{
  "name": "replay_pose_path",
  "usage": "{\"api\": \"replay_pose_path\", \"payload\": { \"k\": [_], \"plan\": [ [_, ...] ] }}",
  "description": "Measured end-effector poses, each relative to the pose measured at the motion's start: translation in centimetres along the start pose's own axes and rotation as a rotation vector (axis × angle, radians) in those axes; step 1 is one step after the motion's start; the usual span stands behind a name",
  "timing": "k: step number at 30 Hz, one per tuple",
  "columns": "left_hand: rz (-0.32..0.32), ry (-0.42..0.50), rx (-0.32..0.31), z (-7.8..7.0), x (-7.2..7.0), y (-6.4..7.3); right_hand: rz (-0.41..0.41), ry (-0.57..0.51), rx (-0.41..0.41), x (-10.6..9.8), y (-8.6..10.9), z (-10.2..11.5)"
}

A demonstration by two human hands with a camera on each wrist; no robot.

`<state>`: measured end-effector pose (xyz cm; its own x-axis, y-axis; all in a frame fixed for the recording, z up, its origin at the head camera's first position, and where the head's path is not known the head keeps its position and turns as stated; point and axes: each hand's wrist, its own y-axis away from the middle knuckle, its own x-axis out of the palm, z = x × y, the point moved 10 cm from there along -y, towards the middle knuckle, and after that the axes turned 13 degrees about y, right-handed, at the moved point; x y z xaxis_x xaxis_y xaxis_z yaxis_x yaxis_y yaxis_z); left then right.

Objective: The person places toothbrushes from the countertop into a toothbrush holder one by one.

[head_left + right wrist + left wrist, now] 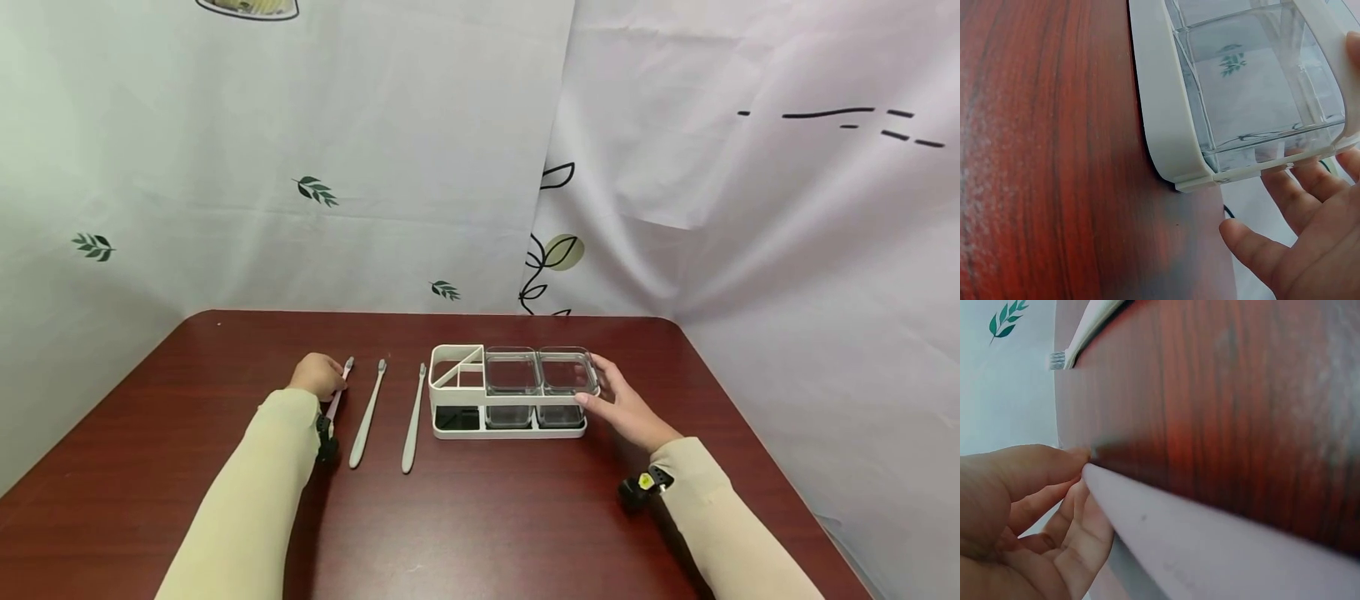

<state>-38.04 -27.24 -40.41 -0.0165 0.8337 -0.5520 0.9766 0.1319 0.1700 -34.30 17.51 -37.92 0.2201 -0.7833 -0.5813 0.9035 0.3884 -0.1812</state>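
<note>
My left hand [318, 377] pinches a pale pink toothbrush [1191, 531] near its neck, thumb and fingertips meeting at the thin part. Its bristled head points to the far side and the handle lies along beneath my wrist. Two whitish toothbrushes, one nearer [365, 425] and one farther right [412, 425], lie beside it on the table. My right hand [626, 407] holds the right end of a white toothbrush holder [517, 401], thumb on the upper front rim and fingers round the end. Two clear cups sit in the holder, the right cup [1254, 81] close to my fingers.
The holder's left part has a divided top opening [459, 367] over a dark base pad [457, 418]. Everything stands on a reddish-brown wooden table [480, 517]. White cloth [420, 150] with leaf prints hangs behind the table's far edge and along its sides.
</note>
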Motion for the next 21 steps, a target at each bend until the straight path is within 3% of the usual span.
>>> {"api": "replay_pose_path", "payload": {
  "k": [7,12,21],
  "plan": [
    [-0.052,-0.037,0.002,-0.3,-0.1,0.4,0.002,0.003,0.011,0.0,0.0,-0.1],
    [-0.061,-0.014,-0.005,-0.6,-0.4,0.8,0.003,0.003,0.008,0.1,-0.1,-0.1],
    [-0.076,0.043,0.04,-1.7,-0.9,1.0,0.001,-0.001,0.005,0.0,-0.1,-0.1]
  ]
}}
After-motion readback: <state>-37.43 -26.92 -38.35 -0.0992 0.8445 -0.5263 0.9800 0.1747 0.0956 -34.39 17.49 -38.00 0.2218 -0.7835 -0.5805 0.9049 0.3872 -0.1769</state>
